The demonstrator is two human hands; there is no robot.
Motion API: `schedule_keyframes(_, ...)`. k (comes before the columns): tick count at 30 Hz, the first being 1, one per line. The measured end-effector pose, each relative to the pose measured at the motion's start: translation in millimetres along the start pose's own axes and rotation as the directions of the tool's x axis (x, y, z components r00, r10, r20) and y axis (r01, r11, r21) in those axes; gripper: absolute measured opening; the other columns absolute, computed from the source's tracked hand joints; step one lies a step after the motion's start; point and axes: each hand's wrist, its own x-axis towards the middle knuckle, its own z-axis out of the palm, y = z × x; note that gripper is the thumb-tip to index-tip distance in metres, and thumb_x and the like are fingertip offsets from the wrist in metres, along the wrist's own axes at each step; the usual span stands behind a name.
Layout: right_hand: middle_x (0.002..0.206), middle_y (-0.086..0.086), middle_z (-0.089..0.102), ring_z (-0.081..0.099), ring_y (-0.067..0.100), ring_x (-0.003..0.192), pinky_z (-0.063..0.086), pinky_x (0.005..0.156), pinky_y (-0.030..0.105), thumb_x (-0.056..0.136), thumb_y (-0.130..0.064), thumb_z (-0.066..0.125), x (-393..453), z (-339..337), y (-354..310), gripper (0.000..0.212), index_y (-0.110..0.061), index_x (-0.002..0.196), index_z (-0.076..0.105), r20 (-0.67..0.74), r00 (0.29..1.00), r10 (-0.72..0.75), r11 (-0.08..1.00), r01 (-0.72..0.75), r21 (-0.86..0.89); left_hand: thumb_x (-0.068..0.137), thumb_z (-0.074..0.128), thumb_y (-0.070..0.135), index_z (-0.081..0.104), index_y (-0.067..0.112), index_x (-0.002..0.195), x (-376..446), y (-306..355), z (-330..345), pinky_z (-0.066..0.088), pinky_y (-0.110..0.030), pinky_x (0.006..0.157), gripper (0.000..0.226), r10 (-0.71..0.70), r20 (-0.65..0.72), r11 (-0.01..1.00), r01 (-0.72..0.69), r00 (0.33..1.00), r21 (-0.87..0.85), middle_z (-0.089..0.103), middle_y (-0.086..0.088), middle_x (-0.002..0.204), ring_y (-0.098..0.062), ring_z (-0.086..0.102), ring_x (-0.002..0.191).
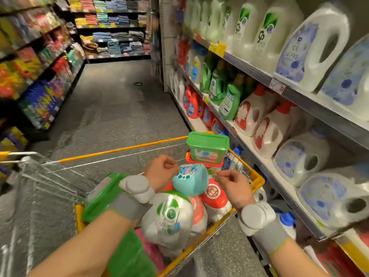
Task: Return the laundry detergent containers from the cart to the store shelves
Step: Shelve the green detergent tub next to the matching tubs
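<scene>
Orange-rimmed wire cart (123,149) stands in a store aisle, packed with laundry detergent containers. Far left, blurred shelves of bright packets (36,76) line the aisle, with folded towels (113,35) at the far end. In the cart's left side lies a green-lidded tub (97,198). The left hand (161,170), a grey band with a white sensor on its wrist, hovers over the pile with its fingers curled, and whether this grip touches or holds anything cannot be told. Just right of it a teal bottle (189,179) lies on its side atop the heap, above a white bottle with a green label (169,216) and red-and-white bottles (216,198). Behind, a green tub (207,146) sits stacked on a red-lidded one. The right hand (234,186), banded likewise, hangs beside the teal bottle, fingers curled, grip on nothing visible. Right of the cart, store shelves (299,96) carry rows of white, green and red detergent jugs (317,47)
</scene>
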Motion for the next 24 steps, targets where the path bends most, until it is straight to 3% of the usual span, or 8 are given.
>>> schedule_keyframes(3,0.089,0.007,0.067,0.061,0.021,0.082,0.050,0.087,0.038,0.089,-0.009,0.061,43,-1,11,0.016,-0.005,0.103,0.067,-0.015,0.998,0.055,0.998,-0.055,-0.034,0.083,0.074,0.014,0.060,0.004,0.108,44,-3,18,0.050,-0.037,0.086,0.031,-0.034,0.030,0.999,0.033,0.999,0.033,0.066,-0.015,0.101,-0.023,0.060,0.090)
schedule_keyframes(8,0.093,0.002,0.064,0.060,0.021,0.095,0.046,0.089,0.032,0.087,-0.017,0.065,131,-5,20,0.019,-0.015,0.106,0.065,0.015,0.991,0.133,0.982,-0.130,-0.138,0.080,0.078,0.024,0.052,0.001,0.126,122,-11,55,0.046,-0.040,0.100,0.057,-0.147,0.031,0.986,0.143,0.989,0.090,0.060,-0.016,0.123,-0.028,0.058,0.114)
schedule_keyframes(12,0.074,-0.007,0.055,0.050,0.012,0.071,0.039,0.059,0.017,0.083,-0.016,0.072,182,-1,31,0.019,-0.022,0.087,0.054,0.087,0.990,0.107,0.981,-0.091,-0.172,0.077,0.081,0.029,0.045,0.004,0.137,166,-24,76,0.043,-0.034,0.102,0.074,-0.239,0.039,0.965,0.233,0.970,0.118,0.053,-0.012,0.138,-0.027,0.053,0.124)
schedule_keyframes(14,0.089,-0.007,0.065,0.057,0.012,0.078,0.043,0.064,0.008,0.078,-0.011,0.077,203,5,40,0.027,-0.020,0.095,0.059,0.110,0.989,0.095,0.985,-0.078,-0.153,0.074,0.083,0.029,0.042,0.004,0.140,185,-33,86,0.042,-0.034,0.103,0.082,-0.292,0.052,0.954,0.287,0.955,0.080,0.050,-0.011,0.141,-0.028,0.050,0.127)
schedule_keyframes(15,0.104,-0.002,0.068,0.062,0.016,0.090,0.047,0.075,0.014,0.074,-0.008,0.080,212,7,46,0.040,-0.016,0.109,0.060,0.116,0.990,0.084,0.989,-0.069,-0.131,0.072,0.084,0.028,0.041,0.004,0.141,191,-36,90,0.041,-0.034,0.104,0.085,-0.309,0.059,0.951,0.306,0.949,0.050,0.049,-0.011,0.142,-0.028,0.049,0.128)
schedule_keyframes(18,0.115,0.001,0.062,0.060,0.013,0.102,0.045,0.084,0.018,0.068,0.000,0.083,233,12,54,0.071,-0.010,0.131,0.050,0.123,0.990,0.069,0.996,-0.061,-0.069,0.067,0.088,0.022,0.049,0.009,0.133,215,-45,102,0.042,-0.031,0.099,0.078,-0.332,0.067,0.942,0.334,0.941,-0.021,0.056,-0.005,0.131,-0.026,0.053,0.123)
schedule_keyframes(22,0.104,-0.007,0.060,0.060,-0.019,0.068,0.042,0.061,-0.001,0.066,0.018,0.075,242,13,58,0.062,-0.005,0.119,0.052,0.149,0.989,0.006,0.998,-0.016,0.066,0.062,0.086,-0.002,0.057,0.019,0.114,232,-48,109,0.054,-0.022,0.076,0.064,-0.287,0.114,0.930,0.305,0.951,-0.203,0.069,0.001,0.102,-0.016,0.065,0.093)
schedule_keyframes(24,0.099,-0.010,0.061,0.060,-0.021,0.069,0.044,0.062,0.000,0.065,0.018,0.076,247,18,64,0.060,-0.010,0.113,0.053,0.141,0.990,-0.012,0.996,-0.001,0.091,0.052,0.087,-0.007,0.055,0.018,0.122,238,-47,109,0.056,-0.026,0.076,0.081,-0.269,0.163,0.910,0.306,0.949,-0.278,0.071,-0.001,0.103,-0.017,0.067,0.093)
